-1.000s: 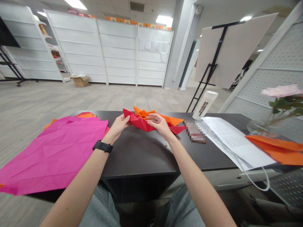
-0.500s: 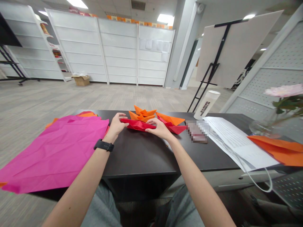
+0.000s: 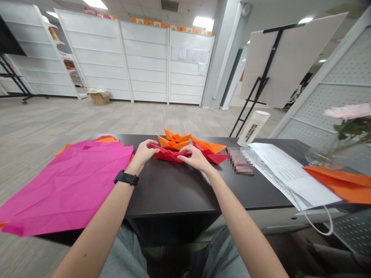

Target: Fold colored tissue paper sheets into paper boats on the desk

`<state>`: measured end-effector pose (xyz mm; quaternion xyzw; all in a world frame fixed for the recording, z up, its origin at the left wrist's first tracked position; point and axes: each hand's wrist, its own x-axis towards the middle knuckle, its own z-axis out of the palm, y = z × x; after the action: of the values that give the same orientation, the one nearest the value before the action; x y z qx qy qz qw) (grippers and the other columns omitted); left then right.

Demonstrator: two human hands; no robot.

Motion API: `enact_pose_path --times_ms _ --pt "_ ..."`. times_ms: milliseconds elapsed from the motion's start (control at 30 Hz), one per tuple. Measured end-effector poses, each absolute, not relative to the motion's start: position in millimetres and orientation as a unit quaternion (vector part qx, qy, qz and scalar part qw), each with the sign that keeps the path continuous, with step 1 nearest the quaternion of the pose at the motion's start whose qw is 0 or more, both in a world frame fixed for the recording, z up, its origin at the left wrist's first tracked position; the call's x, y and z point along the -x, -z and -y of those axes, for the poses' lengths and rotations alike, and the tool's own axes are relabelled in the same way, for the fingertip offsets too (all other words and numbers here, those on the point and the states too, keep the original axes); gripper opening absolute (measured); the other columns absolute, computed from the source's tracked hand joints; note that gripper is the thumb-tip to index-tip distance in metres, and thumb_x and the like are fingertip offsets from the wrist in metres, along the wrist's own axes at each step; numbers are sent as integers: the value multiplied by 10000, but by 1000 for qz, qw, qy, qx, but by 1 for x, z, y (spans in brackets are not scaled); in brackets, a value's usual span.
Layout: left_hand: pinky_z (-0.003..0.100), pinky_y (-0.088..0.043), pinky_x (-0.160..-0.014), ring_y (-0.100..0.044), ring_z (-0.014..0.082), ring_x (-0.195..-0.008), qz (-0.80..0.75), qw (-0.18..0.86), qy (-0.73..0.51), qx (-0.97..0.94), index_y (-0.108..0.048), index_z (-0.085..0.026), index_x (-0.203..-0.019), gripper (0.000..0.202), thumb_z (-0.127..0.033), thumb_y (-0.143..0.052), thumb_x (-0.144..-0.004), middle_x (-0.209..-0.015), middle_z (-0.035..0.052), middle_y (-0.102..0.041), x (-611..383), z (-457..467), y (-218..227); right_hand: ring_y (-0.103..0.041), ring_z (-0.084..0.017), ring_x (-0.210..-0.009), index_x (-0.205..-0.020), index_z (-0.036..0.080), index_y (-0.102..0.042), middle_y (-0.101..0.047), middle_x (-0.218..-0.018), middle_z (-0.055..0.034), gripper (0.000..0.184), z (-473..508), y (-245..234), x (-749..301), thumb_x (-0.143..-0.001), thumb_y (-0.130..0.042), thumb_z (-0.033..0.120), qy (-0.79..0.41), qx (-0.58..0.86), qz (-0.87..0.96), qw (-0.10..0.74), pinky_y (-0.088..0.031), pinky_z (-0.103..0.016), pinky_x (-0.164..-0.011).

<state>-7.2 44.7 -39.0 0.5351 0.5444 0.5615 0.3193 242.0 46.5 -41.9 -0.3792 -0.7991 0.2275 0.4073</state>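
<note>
A red folded paper boat (image 3: 169,155) rests on the dark desk (image 3: 174,189), held between my two hands. My left hand (image 3: 145,151) pinches its left tip. At the right tip, the thumb and fingers of my right hand (image 3: 194,156) close on the paper. Just behind it stand orange paper boats (image 3: 174,140), one in front of the other. Another orange paper boat (image 3: 211,146) and a red paper boat (image 3: 215,157) sit to the right, close to my right hand, which partly covers them.
Pink paper sheets (image 3: 72,181) lie at the left over other coloured sheets. To the right are a blurred flat item (image 3: 241,162), a white cylinder (image 3: 253,128), printed papers (image 3: 290,173) with a white cable, folded orange paper (image 3: 342,183) and a glass vase (image 3: 319,154) with a flower.
The red boat between my hands now sits more upright, its front side showing more. My left hand has shifted slightly to the right; my right hand stays nearly in place.
</note>
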Motion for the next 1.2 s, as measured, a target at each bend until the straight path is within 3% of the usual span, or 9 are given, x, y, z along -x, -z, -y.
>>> enact_pose_path --times_ms 100,200,267,400,567,767,867,1000,1200 --pt "436 -486 -898 -651 266 -874 -545 291 -545 -566 -719 -187 -815 223 -153 -729 -595 -809 53 -684 6 -44 36 -644 -207 -914 -882 224 -714 -683 -944 -41 189 -46 40 -242 -743 -766 340 -227 365 807 405 -499 -375 -864" --pt "464 -347 -1086 -554 306 -1140 -535 241 -534 -609 -734 -211 -751 153 -179 -753 -603 -1034 74 -649 3 -38 31 -643 -205 -944 -839 230 -721 -673 -991 -39 125 -48 41 -243 -732 -772 269 -229 341 821 396 -488 -379 -910" --pt "455 -286 -1128 -493 312 -1200 -512 206 -506 -662 -735 -224 -710 121 -197 -781 -601 -1130 70 -606 1 -33 27 -646 -197 -928 -791 226 -716 -664 -994 -37 59 -50 42 -242 -743 -747 212 -222 331 827 396 -490 -368 -910" --pt "469 -382 -1010 -509 292 -1056 -446 80 -359 -816 -732 -227 -816 135 -270 -771 -695 -1077 74 -599 4 -27 24 -643 -180 -834 -778 223 -708 -666 -901 -24 57 -47 42 -242 -755 -719 171 -195 334 834 392 -504 -337 -828" --pt "418 -403 -916 -482 250 -978 -413 -1 -255 -874 -726 -232 -809 39 -259 -698 -815 -1040 56 -585 9 -28 22 -637 -154 -749 -794 197 -706 -702 -836 -22 128 -38 33 -237 -851 -671 307 -151 372 842 361 -470 -287 -734" --pt "387 -376 -851 -463 232 -935 -421 -23 -192 -886 -743 -263 -830 98 -248 -652 -865 -999 47 -557 8 -26 21 -671 -210 -877 -943 211 -728 -755 -872 -28 170 -44 5 -216 -812 -719 319 -6 361 903 234 -381 -334 -816" --pt "385 -359 -830 -467 231 -930 -431 -34 -178 -884 -735 -260 -836 119 -229 -626 -874 -989 47 -553 7 -24 20 -679 -223 -840 -864 210 -742 -752 -794 -33 91 -50 -2 -205 -815 -679 253 29 364 917 160 -357 -339 -795" --pt "386 -338 -815 -478 237 -949 -436 -34 -161 -885 -733 -258 -806 128 -220 -625 -863 -978 44 -562 7 -21 19 -679 -225 -833 -786 190 -739 -753 -783 -57 154 -54 1 -203 -860 -607 218 33 402 899 170 -351 -340 -787" --pt "370 -332 -814 -503 220 -926 -425 -1 -141 -894 -729 -252 -778 116 -221 -640 -845 -916 29 -597 5 -21 21 -686 -203 -865 -981 211 -724 -769 -836 -25 140 -61 10 -207 -868 -657 258 13 443 875 195 -381 -327 -815"
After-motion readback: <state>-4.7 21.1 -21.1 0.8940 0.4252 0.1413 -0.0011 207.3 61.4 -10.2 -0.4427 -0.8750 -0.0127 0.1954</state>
